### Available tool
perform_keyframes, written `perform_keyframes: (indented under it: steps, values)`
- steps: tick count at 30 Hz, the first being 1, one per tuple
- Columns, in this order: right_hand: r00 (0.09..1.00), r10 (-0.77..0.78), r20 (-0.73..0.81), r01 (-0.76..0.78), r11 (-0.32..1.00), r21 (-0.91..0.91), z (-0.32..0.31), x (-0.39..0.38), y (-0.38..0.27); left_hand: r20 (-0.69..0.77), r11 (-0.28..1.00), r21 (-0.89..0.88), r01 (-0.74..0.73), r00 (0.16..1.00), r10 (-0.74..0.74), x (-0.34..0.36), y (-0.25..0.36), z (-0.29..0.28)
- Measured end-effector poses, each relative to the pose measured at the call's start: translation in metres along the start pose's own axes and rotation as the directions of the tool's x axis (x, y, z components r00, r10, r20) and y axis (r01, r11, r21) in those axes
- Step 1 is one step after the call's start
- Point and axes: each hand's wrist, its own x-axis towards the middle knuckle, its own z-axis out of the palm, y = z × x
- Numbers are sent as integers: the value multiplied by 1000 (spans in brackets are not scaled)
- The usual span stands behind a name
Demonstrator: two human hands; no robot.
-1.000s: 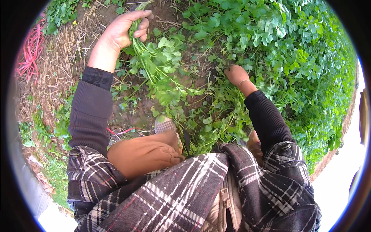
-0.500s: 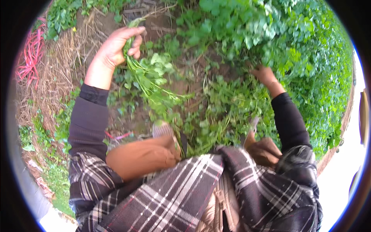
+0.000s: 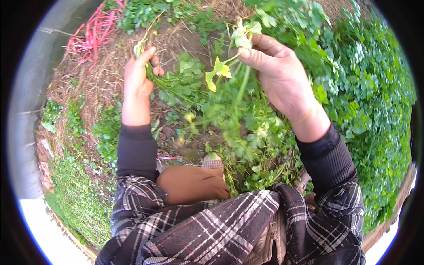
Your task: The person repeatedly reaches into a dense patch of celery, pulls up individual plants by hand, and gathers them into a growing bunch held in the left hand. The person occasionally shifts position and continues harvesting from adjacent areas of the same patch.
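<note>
My left hand (image 3: 139, 77) is closed around a bunch of celery-like greens (image 3: 179, 90). Its pale root ends poke up above my thumb, and the leafy stalks hang down toward the right. To the right, my right hand (image 3: 282, 73) pinches another celery-like plant (image 3: 242, 86) near its root end, between thumb and fingers. That plant's stalks trail downward, smeared by motion. A yellowing leaf (image 3: 218, 73) sticks out from its side, left of my thumb. The two hands are apart, both raised over the ground.
Dense green plants (image 3: 366, 106) grow along the right. Pulled greens (image 3: 260, 145) lie around my feet. Pink plastic strips (image 3: 95, 33) lie at the upper left on straw-covered soil (image 3: 73, 84), beside a grey edge (image 3: 28, 97). My brown-trousered knee (image 3: 190, 184) is below.
My right hand has come up and inward from the plants at the right, now holding a plant. My left hand keeps its bunch. The view has shifted, bringing more grey edge in at the left.
</note>
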Motion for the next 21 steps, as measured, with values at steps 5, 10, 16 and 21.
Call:
perform_keyframes:
  steps: [5, 10, 16, 21]
  values:
    - [902, 383, -201, -330, 909, 254, 6, 8, 76, 14, 998, 49, 41, 999, -42, -36, -16, -21]
    - [825, 471, -311, -324, 847, 423, -10, -14, 136, 86, 986, 76, 148, 984, -154, -54, -97, 15]
    - [778, 393, -490, -417, 907, 67, -32, -25, 170, 246, 988, 105, 115, 959, -138, -48, -152, 46]
    - [877, 77, -475, -341, 795, -501, -90, -37, 182, 195, 967, 244, 79, 972, -128, -27, -172, 50]
